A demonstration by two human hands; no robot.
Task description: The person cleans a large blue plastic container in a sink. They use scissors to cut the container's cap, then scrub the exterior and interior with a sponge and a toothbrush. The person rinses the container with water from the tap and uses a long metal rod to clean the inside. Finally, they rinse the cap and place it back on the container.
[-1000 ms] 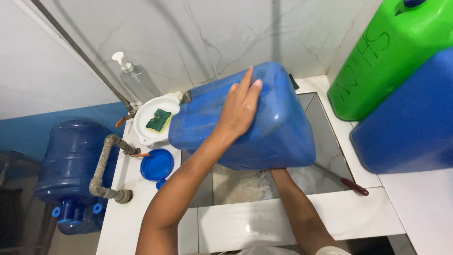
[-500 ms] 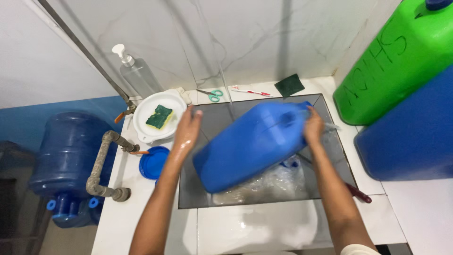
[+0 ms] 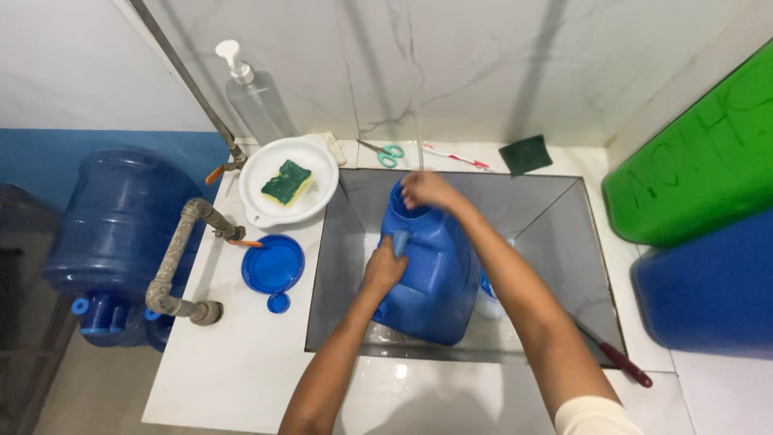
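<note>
Since half a second ago the blue jerrycan [image 3: 431, 274] has swung from lying slantwise across the basin to standing nearly upright in the sunken grey sink [image 3: 555, 217], mouth upward toward the back wall; both hands have shifted with it, the left coming off the sink's edge onto the can and the right moving from the can's far side to its top.

The left hand [image 3: 385, 266] is closed around the can's moulded handle on the near left face, fingers curled tight, thumb side up; the right hand [image 3: 425, 191] rests at the can's upper rim, fingers bent over the opening, though whether they actually pinch the rim or merely lie on it cannot be told; a thin stream of water [image 3: 418, 121] falls from above straight onto that hand.

On the white counter to the left lies a round blue lid [image 3: 272, 264], with a small blue cap [image 3: 279, 303] just beside it; behind them sits a white bowl [image 3: 262, 211] holding a green and yellow sponge [image 3: 287, 182]; a clear pump bottle [image 3: 256, 95] stands at the wall; a grey pipe [image 3: 173, 262] bends along the counter's edge. Behind the sink lie scissors [image 3: 385, 152], a toothbrush [image 3: 456, 156] and a dark green scouring pad [image 3: 525, 154]; a red-handled tool [image 3: 616, 360] rests at the sink's right corner.
</note>
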